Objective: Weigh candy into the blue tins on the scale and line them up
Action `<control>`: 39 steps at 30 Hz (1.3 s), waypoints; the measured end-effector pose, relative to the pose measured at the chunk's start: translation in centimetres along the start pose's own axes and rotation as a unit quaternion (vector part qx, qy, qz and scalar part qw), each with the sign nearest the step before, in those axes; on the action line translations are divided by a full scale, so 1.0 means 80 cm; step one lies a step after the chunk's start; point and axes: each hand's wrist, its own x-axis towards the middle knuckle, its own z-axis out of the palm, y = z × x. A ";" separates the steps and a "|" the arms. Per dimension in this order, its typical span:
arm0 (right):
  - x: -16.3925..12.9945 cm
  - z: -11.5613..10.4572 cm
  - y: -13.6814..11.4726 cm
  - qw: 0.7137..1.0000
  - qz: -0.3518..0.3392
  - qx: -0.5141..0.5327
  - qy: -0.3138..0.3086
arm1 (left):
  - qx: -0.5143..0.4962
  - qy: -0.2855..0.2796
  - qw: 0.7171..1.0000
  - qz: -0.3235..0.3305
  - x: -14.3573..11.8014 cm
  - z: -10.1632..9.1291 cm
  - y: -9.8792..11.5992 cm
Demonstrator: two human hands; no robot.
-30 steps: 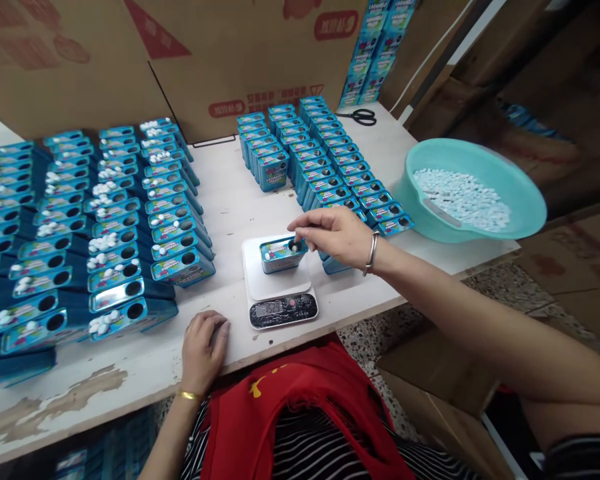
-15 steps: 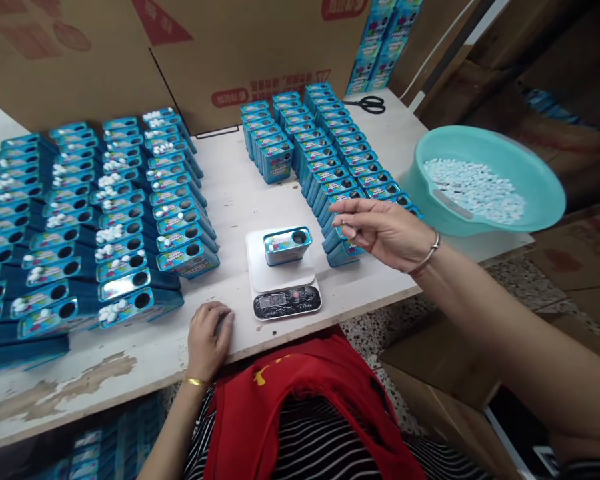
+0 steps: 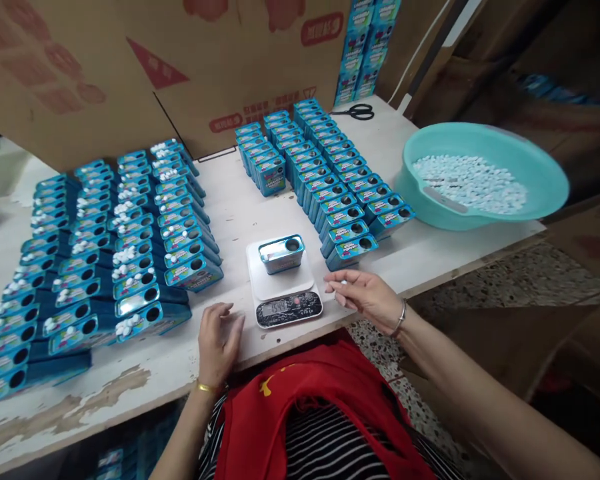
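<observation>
A blue tin (image 3: 281, 255) with a round hole in its top stands on the white kitchen scale (image 3: 280, 285), whose display is lit. My right hand (image 3: 367, 298) is to the right of the scale by the table's front edge, with a small white candy (image 3: 344, 283) pinched at its fingertips. On the table left of the scale rests my left hand (image 3: 219, 340), its fingers loosely bent and apart, holding nothing. Neither hand touches the tin.
On the left stand rows of blue tins (image 3: 193, 272), many with white candies on top. More tins (image 3: 350, 248) fill rows at the right. A turquoise basin (image 3: 430, 212) of white candies sits at the table's right end. Black scissors (image 3: 360, 112) lie before a large cardboard sheet (image 3: 230, 60).
My right hand has moved down and closer to me, away from above the right-hand tins. The scale's display reads differently. My left hand stays beside the scale, and the camera view has shifted.
</observation>
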 end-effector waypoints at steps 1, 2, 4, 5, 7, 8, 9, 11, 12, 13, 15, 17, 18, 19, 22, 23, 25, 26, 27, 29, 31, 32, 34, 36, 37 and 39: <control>0.001 0.000 0.007 1.000 0.002 0.003 0.001 | 0.001 0.011 1.000 0.021 0.015 -0.001 0.011; 0.002 0.000 0.014 1.000 0.004 0.006 0.001 | 0.007 0.014 0.999 0.048 0.032 -0.001 0.023; 0.005 -0.001 0.026 1.000 0.001 0.013 0.004 | 0.032 -0.009 0.993 0.110 0.071 0.000 0.046; 0.006 -0.002 0.031 1.000 -0.005 0.017 0.011 | 0.050 -0.034 0.988 0.140 0.092 0.002 0.055; 0.010 -0.003 0.042 0.999 -0.015 0.029 0.031 | 0.083 -0.104 0.972 0.192 0.134 0.007 0.070; 0.011 -0.005 0.047 0.998 -0.015 0.037 0.041 | 0.092 -0.136 0.964 0.208 0.154 0.011 0.074; 0.013 -0.006 0.053 0.997 -0.013 0.047 0.051 | 0.097 -0.157 0.959 0.214 0.174 0.014 0.076; 0.015 -0.007 0.064 0.995 -0.009 0.072 0.063 | 0.113 -0.155 0.959 0.210 0.213 0.023 0.078; 0.016 -0.008 0.069 0.994 -0.008 0.085 0.067 | 0.130 -0.138 0.960 0.208 0.233 0.028 0.078; 0.017 -0.007 0.073 0.993 -0.008 0.096 0.069 | 0.148 -0.120 0.958 0.213 0.252 0.033 0.078; 0.017 -0.007 0.080 0.991 -0.013 0.112 0.073 | 0.174 -0.101 0.953 0.226 0.290 0.044 0.074; 0.018 -0.006 0.084 0.990 -0.015 0.121 0.077 | 0.162 -0.098 0.959 0.210 0.322 0.055 0.066; 0.018 -0.005 0.084 0.989 -0.013 0.122 0.078 | 0.145 -0.096 0.966 0.190 0.336 0.060 0.060; 0.019 -0.005 0.084 0.989 -0.010 0.123 0.078 | 0.121 -0.093 0.974 0.165 0.346 0.064 0.053; 0.022 -0.004 0.081 0.990 -0.002 0.118 0.076 | 0.050 -0.080 0.990 0.107 0.366 0.079 0.027; 0.023 -0.004 0.080 0.991 0.000 0.114 0.074 | 0.033 -0.076 0.992 0.096 0.369 0.084 0.019; 0.025 -0.005 0.079 0.992 0.000 0.106 0.071 | 0.019 -0.069 0.994 0.085 0.373 0.097 0.006; 0.026 -0.005 0.080 0.992 -0.002 0.102 0.069 | 0.018 -0.067 0.994 0.083 0.375 0.104 0.001; 0.026 -0.005 0.080 0.993 -0.004 0.098 0.067 | 0.017 -0.064 0.994 0.081 0.376 0.111 -0.002; 0.027 -0.006 0.081 0.994 -0.006 0.094 0.063 | 0.015 -0.057 0.995 0.080 0.378 0.122 -0.007; 0.027 -0.006 0.082 0.994 -0.003 0.092 0.064 | 0.013 -0.051 0.995 0.081 0.381 0.124 -0.008; 0.027 -0.006 0.081 0.994 0.002 0.092 0.065 | 0.011 -0.049 0.995 0.081 0.381 0.121 -0.009; 0.026 -0.005 0.077 0.993 0.014 0.091 0.069 | 0.006 -0.050 0.995 0.083 0.380 0.108 -0.009; 0.025 -0.003 0.072 0.993 0.024 0.090 0.074 | 0.000 -0.055 0.995 0.082 0.372 0.091 -0.007; 0.025 -0.003 0.070 0.993 0.027 0.089 0.076 | -0.004 -0.060 0.995 0.081 0.366 0.084 -0.006; 0.024 -0.002 0.066 0.992 0.034 0.086 0.080 | -0.013 -0.091 0.993 0.080 0.350 0.075 0.000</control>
